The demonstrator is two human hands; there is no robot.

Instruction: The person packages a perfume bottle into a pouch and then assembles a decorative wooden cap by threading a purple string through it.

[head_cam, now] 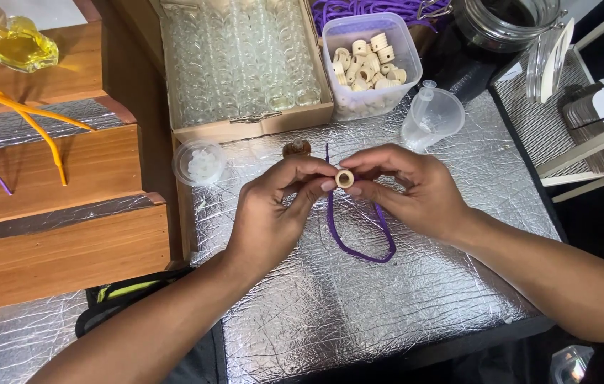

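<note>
Both hands meet over the middle of the silver foil surface (387,306). The left hand (270,213) and right hand (416,188) pinch a small wooden bead (345,178) between their fingertips, with a purple cord (359,242) looping down beneath it. A tub of beads (369,64) stands far behind.

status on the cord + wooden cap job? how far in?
Early. Done: one small filled bottle stands behind the hands. In hand: left hand and right hand together pinch one wooden cap, the purple cord looping below; whether it is threaded yet cannot be seen. Left: a tub of caps and a box of empty glass bottles.
</note>
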